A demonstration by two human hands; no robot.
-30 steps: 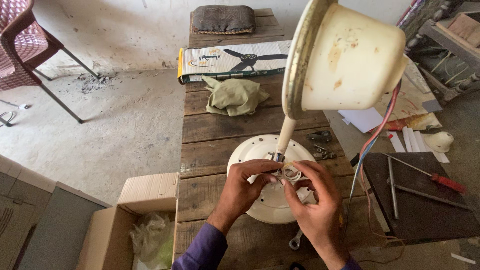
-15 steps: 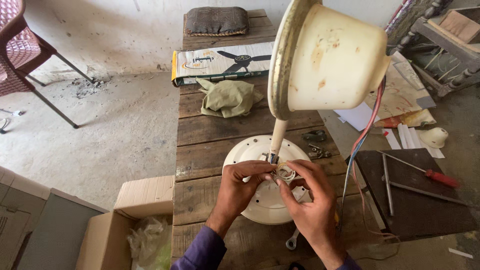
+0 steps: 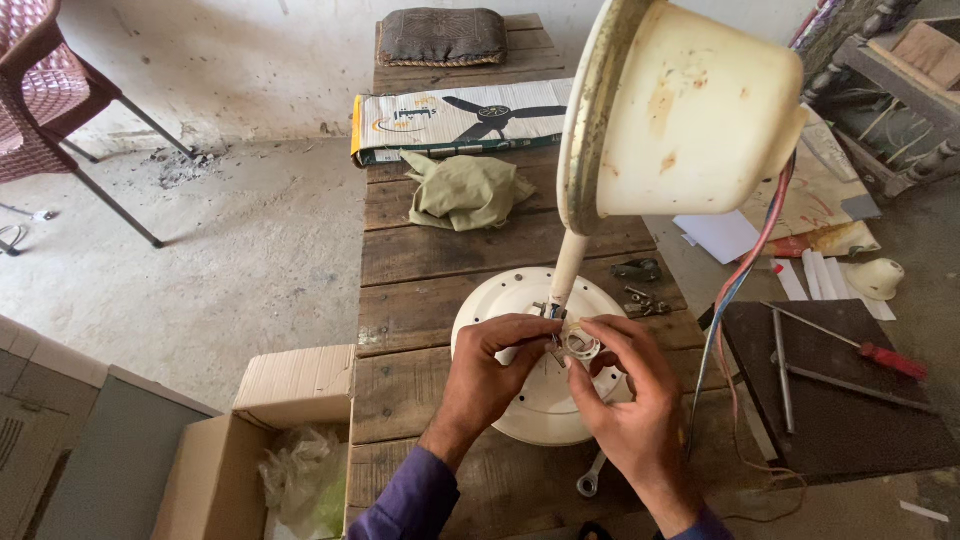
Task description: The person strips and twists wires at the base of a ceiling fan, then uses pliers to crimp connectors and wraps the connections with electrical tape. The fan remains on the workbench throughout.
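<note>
A white round fan motor (image 3: 520, 400) lies on the wooden table (image 3: 420, 270). From its hub a white rod (image 3: 567, 268) rises to a cream cup-shaped canopy (image 3: 690, 110) close to the camera. My left hand (image 3: 497, 365) and my right hand (image 3: 625, 400) meet at the foot of the rod. Between their fingertips sits a small pale ring (image 3: 581, 346), pinched from both sides. Coloured wires (image 3: 745, 280) hang from the canopy down the right side.
A wrench (image 3: 590, 480) lies below the motor, small metal parts (image 3: 640, 290) to its upper right. A green cloth (image 3: 465, 190), a fan carton (image 3: 455, 120) and a cushion (image 3: 440, 35) lie further back. A red-handled screwdriver (image 3: 860, 350) rests on a dark board; an open cardboard box (image 3: 270, 450) stands left.
The view has shifted slightly. Both hands stay at the rod's base, and their fingers have worked a little on the small ring.
</note>
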